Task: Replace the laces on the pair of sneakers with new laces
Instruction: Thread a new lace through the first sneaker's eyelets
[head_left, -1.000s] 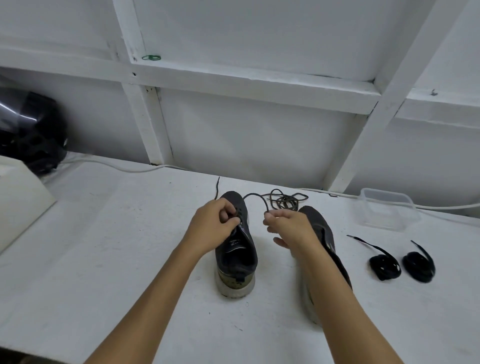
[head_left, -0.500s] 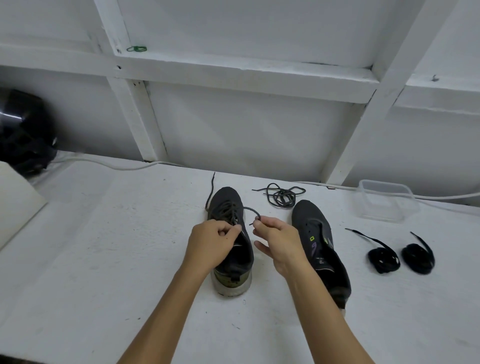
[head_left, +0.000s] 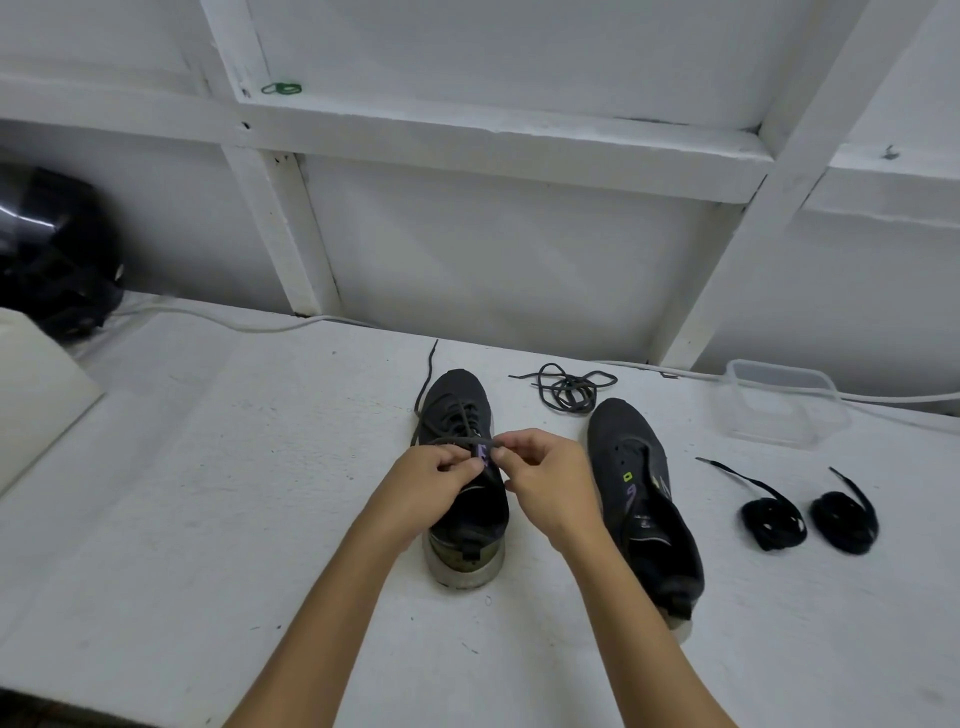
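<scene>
- Left shoe (head_left: 464, 467), centre of frame: dark grey, toe pointing to the wall, pale worn sole at the heel, purple mark on the tongue. Still threaded with a dark lace (head_left: 451, 422) through the upper eyelets; one loose end trailing up and away past the toe.
- Left hand (head_left: 428, 480): above the shoe's tongue, fingers curled, pinching a stretch of that lace.
- Right hand (head_left: 545, 480): just beside the left, thumb and forefinger pinching the same lace, pulled level across the shoe between the two hands.
- Right shoe (head_left: 641, 499), right of centre: same dark grey, unlaced, eyelets bare, small green tag and purple mark on the tongue, heel partly hidden behind the right forearm.
- Removed lace (head_left: 566, 389): thin, dark grey, lying in a loose tangle near the wall between the two toes, touching neither.
- New laces: two black flat coils (head_left: 774, 519) and (head_left: 844, 519) side by side at the right of frame, each with one free end pointing up-left.
- Clear plastic tub (head_left: 779, 405): upper right on the white table (head_left: 208, 493), beyond the coils.
- Black rounded object (head_left: 57, 249), far left by the wall; kind not determinable.
</scene>
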